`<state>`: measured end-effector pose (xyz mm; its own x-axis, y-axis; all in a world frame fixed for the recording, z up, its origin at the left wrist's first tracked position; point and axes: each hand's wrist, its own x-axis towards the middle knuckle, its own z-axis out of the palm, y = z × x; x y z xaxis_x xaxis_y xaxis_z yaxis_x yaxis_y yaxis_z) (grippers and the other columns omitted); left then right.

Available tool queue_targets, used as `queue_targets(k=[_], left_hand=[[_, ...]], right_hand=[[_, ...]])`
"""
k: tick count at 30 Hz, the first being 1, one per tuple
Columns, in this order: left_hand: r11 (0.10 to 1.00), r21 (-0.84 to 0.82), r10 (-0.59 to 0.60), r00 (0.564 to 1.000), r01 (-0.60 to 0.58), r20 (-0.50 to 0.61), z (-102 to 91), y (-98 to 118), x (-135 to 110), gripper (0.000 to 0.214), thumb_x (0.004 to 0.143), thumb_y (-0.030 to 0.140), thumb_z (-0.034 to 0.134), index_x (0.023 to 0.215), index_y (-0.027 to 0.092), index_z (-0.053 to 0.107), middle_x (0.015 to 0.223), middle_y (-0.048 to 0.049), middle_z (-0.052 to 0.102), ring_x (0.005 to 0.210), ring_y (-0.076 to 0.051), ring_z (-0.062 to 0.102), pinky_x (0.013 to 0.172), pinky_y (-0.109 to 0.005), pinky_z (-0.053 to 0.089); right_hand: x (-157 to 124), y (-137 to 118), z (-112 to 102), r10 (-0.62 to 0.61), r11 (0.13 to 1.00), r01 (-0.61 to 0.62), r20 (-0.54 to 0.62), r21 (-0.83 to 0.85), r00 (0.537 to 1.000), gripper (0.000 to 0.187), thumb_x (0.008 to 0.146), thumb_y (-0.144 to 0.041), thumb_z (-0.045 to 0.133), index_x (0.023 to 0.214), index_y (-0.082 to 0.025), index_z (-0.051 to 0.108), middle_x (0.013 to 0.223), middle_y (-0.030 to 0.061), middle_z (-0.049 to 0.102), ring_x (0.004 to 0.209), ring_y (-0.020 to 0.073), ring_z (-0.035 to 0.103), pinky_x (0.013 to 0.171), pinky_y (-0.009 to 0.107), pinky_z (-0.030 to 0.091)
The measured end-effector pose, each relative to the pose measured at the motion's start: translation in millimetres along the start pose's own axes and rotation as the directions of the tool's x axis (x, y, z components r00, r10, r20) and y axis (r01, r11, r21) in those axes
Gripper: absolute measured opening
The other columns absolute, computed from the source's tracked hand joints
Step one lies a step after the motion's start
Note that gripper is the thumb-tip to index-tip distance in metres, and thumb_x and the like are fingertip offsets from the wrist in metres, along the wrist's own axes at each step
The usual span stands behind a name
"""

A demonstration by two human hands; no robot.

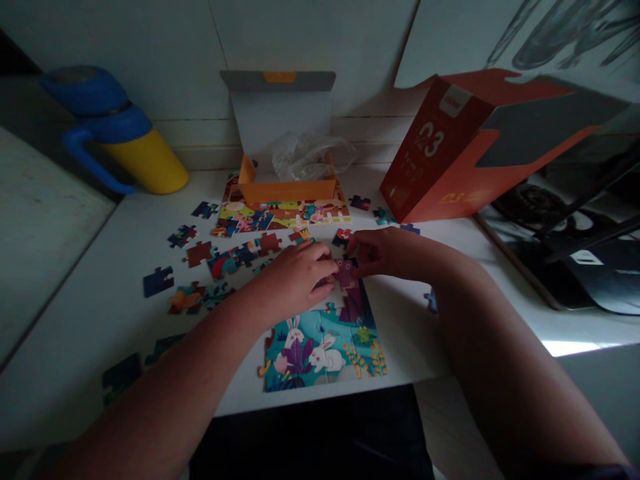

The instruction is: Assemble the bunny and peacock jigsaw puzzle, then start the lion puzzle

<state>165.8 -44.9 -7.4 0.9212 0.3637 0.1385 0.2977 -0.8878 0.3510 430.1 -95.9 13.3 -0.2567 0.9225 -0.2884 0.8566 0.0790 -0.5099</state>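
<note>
— Hands first: where are they, and how are they set?

— Both are low over the bench (100, 313), meeting fingertip to fingertip. The left hand (295, 275) lies palm down with its fingers curled in close. The right hand (387, 253) comes in from the other side, fingers bunched narrow. Both close on one purple puzzle piece (345, 272) that sits between them.

— Is that piece lifted or lying flat?

— Can't tell; the fingertips cover its edges. It lies at the top edge of the joined puzzle section (325, 347), the part with white rabbits on teal, which spreads out below both hands, towards the person.

— What lies around them?

— Loose pieces (200, 253) are scattered to the left of the left hand, with a dark blue piece (158, 281) furthest out that way. A small red piece (343, 237) sits just beyond the fingertips of the right hand. Beyond both hands a joined strip of puzzle (285, 215) lies partly under an open orange box (287, 190), its lid standing up, with a crumpled clear plastic bag (313, 155) inside.

— And further off?

— A red carton (450, 167) lies on its side beyond the right hand, towards the wall. Far to the left, well apart from the left hand, a jug (125, 133) with a yellow body and a blue lid and handle lies tilted. On the right, past the right forearm, there is a dark object, too dim to identify.
</note>
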Motion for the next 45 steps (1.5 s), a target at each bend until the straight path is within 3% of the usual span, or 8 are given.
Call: queue_targets(k=[10, 13, 16, 20, 24, 28, 35, 45], left_hand=[[1.000, 0.024, -0.019, 1.000, 0.019, 0.014, 0.1, 3, -1, 0.018, 0.101, 0.030, 0.074, 0.115, 0.022, 0.080, 0.118, -0.0095, 0.068, 0.110, -0.027, 0.066, 0.098, -0.041, 0.055], [1.000, 0.028, -0.010, 1.000, 0.010, 0.001, 0.3, 3, 0, 0.019, 0.102, 0.032, 0.074, 0.115, 0.019, 0.078, 0.118, -0.0101, 0.068, 0.109, -0.026, 0.066, 0.097, -0.041, 0.055], [0.997, 0.069, -0.031, 0.998, 0.035, -0.054, 0.7, -1, 1, 0.019, 0.104, 0.033, 0.071, 0.111, 0.017, 0.076, 0.115, -0.0107, 0.068, 0.111, -0.027, 0.065, 0.099, -0.042, 0.056], [0.979, 0.128, -0.133, 0.976, 0.156, -0.174, 0.7, -14, 1, 0.021, 0.104, 0.029, 0.068, 0.118, 0.015, 0.073, 0.121, -0.0132, 0.070, 0.116, -0.029, 0.066, 0.104, -0.045, 0.056], [0.959, 0.119, -0.216, 0.935, 0.257, -0.282, 1.4, -28, -1, 0.023, 0.104, 0.025, 0.066, 0.124, 0.014, 0.070, 0.129, -0.0144, 0.071, 0.125, -0.030, 0.066, 0.114, -0.048, 0.054], [0.955, 0.103, -0.229, 0.911, 0.279, -0.344, 7.6, -42, -1, 0.032, 0.104, 0.024, 0.064, 0.134, 0.014, 0.064, 0.140, -0.0166, 0.070, 0.137, -0.032, 0.062, 0.124, -0.049, 0.048], [0.954, 0.059, -0.258, 0.907, 0.293, -0.333, 23.8, -63, 14, 0.039, 0.107, 0.025, 0.055, 0.145, 0.013, 0.056, 0.151, -0.0209, 0.065, 0.147, -0.033, 0.056, 0.129, -0.053, 0.042], [0.963, -0.049, -0.263, 0.890, 0.264, -0.373, 17.0, -57, 19, 0.038, 0.099, 0.004, 0.054, 0.134, 0.016, 0.063, 0.134, -0.0147, 0.074, 0.131, -0.028, 0.066, 0.117, -0.045, 0.053]], right_hand=[[2, -12, 1, -0.038, 0.997, 0.031, -0.108, -0.073, 0.993, 0.027, 0.094, -0.047, 0.077, 0.114, -0.029, 0.082, 0.086, 0.0013, 0.078, 0.070, 0.0179, 0.064, 0.068, 0.030, 0.039], [3, -13, 4, -0.063, 0.996, 0.056, -0.094, -0.074, 0.994, 0.019, 0.096, -0.041, 0.073, 0.108, -0.028, 0.082, 0.084, 0.0005, 0.078, 0.070, 0.0175, 0.064, 0.068, 0.030, 0.040], [6, -12, 7, -0.089, 0.993, 0.073, -0.176, -0.096, 0.980, 0.016, 0.098, -0.033, 0.069, 0.104, -0.026, 0.081, 0.088, 0.0024, 0.079, 0.076, 0.0195, 0.067, 0.071, 0.031, 0.043], [16, -10, 14, -0.220, 0.970, 0.161, -0.374, -0.182, 0.901, 0.019, 0.100, -0.033, 0.068, 0.111, -0.022, 0.079, 0.113, 0.0120, 0.079, 0.104, 0.0288, 0.072, 0.097, 0.040, 0.051], [31, -6, 26, -0.294, 0.944, 0.177, -0.462, -0.280, 0.837, 0.038, 0.104, -0.039, 0.066, 0.134, -0.016, 0.073, 0.142, 0.0213, 0.071, 0.135, 0.0379, 0.062, 0.120, 0.055, 0.042], [45, -4, 36, -0.355, 0.922, 0.231, -0.440, -0.310, 0.825, 0.055, 0.105, -0.042, 0.064, 0.153, -0.016, 0.062, 0.161, 0.0199, 0.060, 0.151, 0.0380, 0.051, 0.128, 0.058, 0.038], [56, 0, 44, -0.362, 0.921, 0.253, -0.410, -0.296, 0.837, 0.059, 0.106, -0.046, 0.061, 0.158, -0.018, 0.057, 0.162, 0.0188, 0.059, 0.155, 0.0382, 0.049, 0.129, 0.063, 0.038], [51, 1, 42, -0.331, 0.941, 0.268, -0.403, -0.206, 0.853, 0.053, 0.105, -0.043, 0.060, 0.154, -0.021, 0.059, 0.157, 0.0194, 0.063, 0.152, 0.0394, 0.051, 0.125, 0.066, 0.041]])
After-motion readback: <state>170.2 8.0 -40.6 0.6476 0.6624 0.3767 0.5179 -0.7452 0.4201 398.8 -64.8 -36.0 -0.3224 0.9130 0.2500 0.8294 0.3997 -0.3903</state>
